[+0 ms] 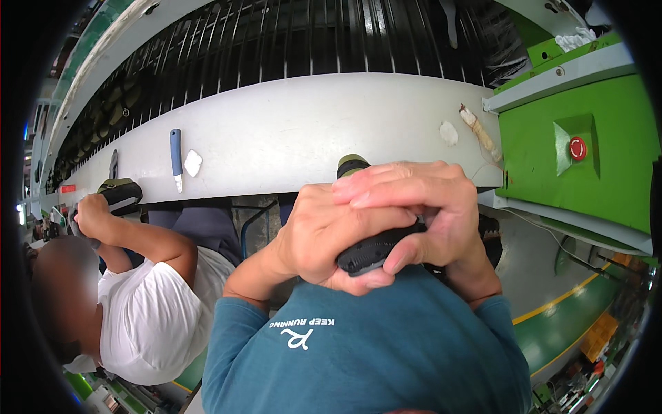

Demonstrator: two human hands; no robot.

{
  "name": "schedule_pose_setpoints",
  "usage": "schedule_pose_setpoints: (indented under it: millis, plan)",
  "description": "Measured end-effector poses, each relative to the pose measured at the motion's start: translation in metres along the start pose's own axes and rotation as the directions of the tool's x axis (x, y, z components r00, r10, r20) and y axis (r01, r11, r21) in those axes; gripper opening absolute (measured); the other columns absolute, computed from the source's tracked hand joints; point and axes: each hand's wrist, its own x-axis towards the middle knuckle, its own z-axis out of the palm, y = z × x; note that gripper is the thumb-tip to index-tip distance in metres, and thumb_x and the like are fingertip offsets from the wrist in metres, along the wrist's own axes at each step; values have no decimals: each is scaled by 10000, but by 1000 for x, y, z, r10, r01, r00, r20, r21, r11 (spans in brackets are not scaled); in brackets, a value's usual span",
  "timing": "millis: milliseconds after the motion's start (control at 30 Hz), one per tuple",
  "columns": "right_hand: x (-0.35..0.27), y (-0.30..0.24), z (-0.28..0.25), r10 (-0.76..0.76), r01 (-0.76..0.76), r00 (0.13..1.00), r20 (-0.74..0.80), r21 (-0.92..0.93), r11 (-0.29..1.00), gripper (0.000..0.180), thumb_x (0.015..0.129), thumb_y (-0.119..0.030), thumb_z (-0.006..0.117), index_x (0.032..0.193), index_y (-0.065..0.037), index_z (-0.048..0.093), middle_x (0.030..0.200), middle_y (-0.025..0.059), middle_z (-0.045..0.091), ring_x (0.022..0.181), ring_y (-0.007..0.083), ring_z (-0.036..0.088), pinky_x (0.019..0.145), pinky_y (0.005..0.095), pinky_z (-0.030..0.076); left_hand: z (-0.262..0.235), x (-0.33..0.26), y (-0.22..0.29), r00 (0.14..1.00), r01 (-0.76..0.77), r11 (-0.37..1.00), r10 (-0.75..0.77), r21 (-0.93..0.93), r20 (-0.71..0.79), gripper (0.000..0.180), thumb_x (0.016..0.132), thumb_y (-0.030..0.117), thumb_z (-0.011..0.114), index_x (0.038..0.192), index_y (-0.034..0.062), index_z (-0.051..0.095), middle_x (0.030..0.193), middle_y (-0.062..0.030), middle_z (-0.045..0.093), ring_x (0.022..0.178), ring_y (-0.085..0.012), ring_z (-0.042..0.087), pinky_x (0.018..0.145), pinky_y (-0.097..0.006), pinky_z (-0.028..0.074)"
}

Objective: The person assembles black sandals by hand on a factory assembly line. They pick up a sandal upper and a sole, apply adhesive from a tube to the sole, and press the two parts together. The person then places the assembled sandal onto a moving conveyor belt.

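Observation:
My left hand (314, 231) and my right hand (438, 210) are both closed around a shoe (372, 250), close in front of my chest. Its black, finely ridged sole shows between my hands. An olive-green and black end (352, 164) juts out beyond my fingers, over the table's near edge. The right fingers lie across the back of the left hand, and the right thumb presses against the sole. Most of the shoe is hidden by my hands. On the white table (276, 131) lie a blue-handled knife (176, 159) and a small white pad (193, 163), both to the left.
Another white pad (448, 133) and a wrapped stick-like tool (480, 132) lie at the table's right. Metal rods (310, 41) line its far side. A green machine box (607, 186) with a red button (578, 148) stands right. At left a co-worker (158, 310) handles a similar shoe (121, 195).

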Motion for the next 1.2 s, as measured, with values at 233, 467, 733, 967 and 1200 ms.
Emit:
schedule_pose_setpoints:
  millis: [233, 467, 733, 967, 1200]
  plan:
    - [-3, 20, -4, 70, -49, 996, -54, 320, 946, 824, 592, -309, 1084, 1264, 61, 782, 1248, 223, 821, 1205, 330, 796, 1063, 424, 631, 4, 6, -20, 999, -32, 996, 28, -89, -44, 766, 802, 639, 926, 1262, 56, 742, 1114, -89, 834, 896, -317, 824, 727, -395, 648]
    - [-6, 14, -11, 121, -104, 992, -34, 315, 943, 845, 585, -294, 1090, 1280, 69, 773, 1275, 228, 812, 1216, 321, 786, 1081, 433, 623, 13, 4, -33, 994, -95, 984, 86, -148, -67, 759, 891, 687, 832, 1281, 43, 729, 1123, -105, 829, 876, -324, 823, 703, -399, 643]
    - [-5, 7, -8, 136, -124, 990, -30, 254, 959, 727, 673, -287, 1080, 1257, 34, 789, 1244, 214, 823, 1225, 337, 789, 1077, 423, 622, 11, 6, -21, 993, -91, 994, 85, -65, -82, 518, 1044, 456, 641, 1219, -17, 757, 1087, -147, 824, 833, -328, 819, 677, -404, 642]
    - [2, 3, -5, 172, -172, 985, 14, 186, 967, 634, 747, -236, 1064, 1264, 12, 791, 1240, 171, 833, 1153, 246, 801, 1033, 367, 625, 2, 6, -15, 993, -70, 991, 57, -117, -106, 430, 990, 339, 753, 1187, -43, 763, 1117, -194, 831, 964, -358, 833, 828, -414, 668]
    - [-5, 26, 9, 245, -257, 948, -202, -34, 966, 775, 739, -267, 1074, 1346, 1, 675, 1452, 210, 717, 1354, 302, 705, 1197, 438, 532, -23, -9, -21, 952, 184, 954, -233, -238, -197, 463, 929, 279, 842, 1206, -82, 753, 1177, -232, 831, 1058, -340, 834, 943, -409, 661]
